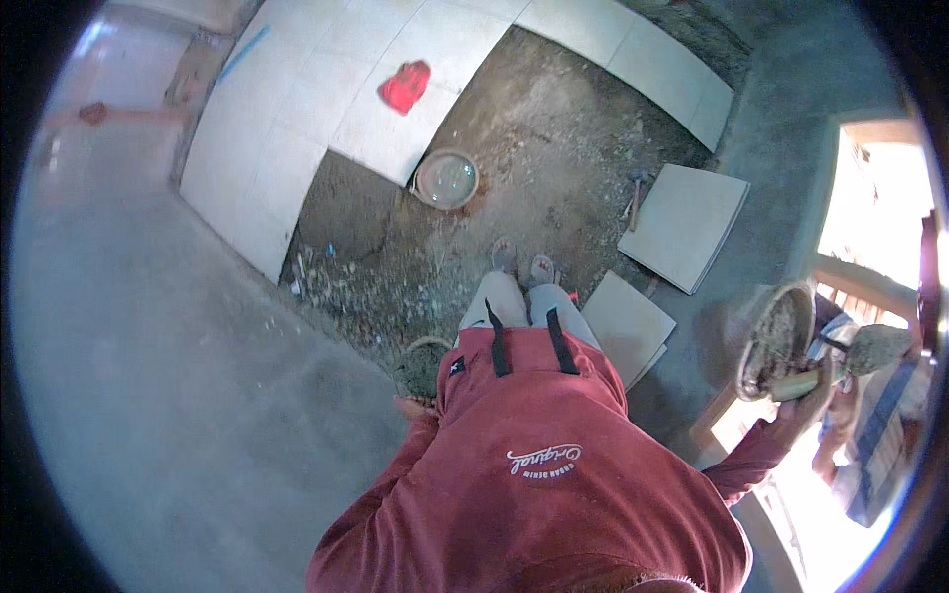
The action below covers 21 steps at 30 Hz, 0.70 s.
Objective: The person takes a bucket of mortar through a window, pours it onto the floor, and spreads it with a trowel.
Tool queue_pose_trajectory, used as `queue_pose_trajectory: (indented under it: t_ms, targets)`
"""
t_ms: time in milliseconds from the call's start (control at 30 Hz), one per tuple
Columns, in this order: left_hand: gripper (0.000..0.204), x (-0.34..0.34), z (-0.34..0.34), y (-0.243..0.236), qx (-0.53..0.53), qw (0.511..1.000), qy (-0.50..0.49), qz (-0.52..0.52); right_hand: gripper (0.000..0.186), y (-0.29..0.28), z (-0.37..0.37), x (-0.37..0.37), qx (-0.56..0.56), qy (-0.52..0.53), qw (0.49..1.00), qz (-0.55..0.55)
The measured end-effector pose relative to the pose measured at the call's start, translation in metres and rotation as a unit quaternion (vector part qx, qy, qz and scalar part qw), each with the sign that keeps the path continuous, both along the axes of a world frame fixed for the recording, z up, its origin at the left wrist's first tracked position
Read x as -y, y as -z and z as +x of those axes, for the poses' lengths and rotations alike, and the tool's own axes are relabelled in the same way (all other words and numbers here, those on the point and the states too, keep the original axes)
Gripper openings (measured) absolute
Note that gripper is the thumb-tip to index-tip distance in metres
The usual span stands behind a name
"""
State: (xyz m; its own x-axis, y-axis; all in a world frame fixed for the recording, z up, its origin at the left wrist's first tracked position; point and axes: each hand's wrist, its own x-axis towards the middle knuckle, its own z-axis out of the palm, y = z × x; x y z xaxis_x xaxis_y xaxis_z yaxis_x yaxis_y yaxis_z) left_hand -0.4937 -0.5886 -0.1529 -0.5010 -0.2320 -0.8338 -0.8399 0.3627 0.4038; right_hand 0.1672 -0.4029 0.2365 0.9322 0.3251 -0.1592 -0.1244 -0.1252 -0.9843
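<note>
Fingers of the left hand (415, 407) curl at the lower edge of a round mortar pan (423, 370), left of the lower centre of the frame, and seem to grasp it beside the hip. At the right edge, the right hand (809, 407) appears to be closed around the greenish handle of a trowel (795, 384) – whether these fingers also take the rim of the tilted bowl (781, 341) next to it, I cannot tell. Its inside is coated with grey mortar, and the trowel's end looks thickly covered too.

If the grip on this bowl is only partial, I think it could tip and let mortar fall near the window. Wet fingers could also make the handle slippery. The left pan is partly hidden by the sweatshirt (534, 465), so a turn of the body might knock it and spill some of its load.

Underfoot is also a risk: the rubble ground (554, 128) looks loose, and a hammer (634, 203) lies beside the stacked tiles (685, 225), right of centre. A careless step there might cause a stumble – or a chipped tile corner.
</note>
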Motion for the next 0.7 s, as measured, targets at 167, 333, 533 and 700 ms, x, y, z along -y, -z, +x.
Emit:
queue_pose_trajectory:
  t_ms: [167, 333, 533, 700]
  targets:
    - [0.056, 0.080, 0.050, 0.009, -0.009, 0.991, -0.134, -0.030, 0.021, 0.076, -0.035, -0.036, -0.188, -0.096, 0.977, -0.033]
    - [0.056, 0.135, 0.077, -0.008, 0.000, 0.967, -0.253, -0.032, 0.022, 0.176, -0.102, -0.091, -0.286, -0.154, 0.944, -0.055]
    - [0.056, 0.156, 0.071, -0.007, 0.035, 0.934, -0.351, -0.048, 0.029, 0.316, -0.221, -0.146, -0.332, -0.233, 0.902, -0.148]
    - [0.054, 0.174, 0.029, 0.015, 0.010, 0.931, -0.355, 0.088, 0.027, 0.410, -0.312, -0.185, -0.342, -0.267, 0.893, -0.121]
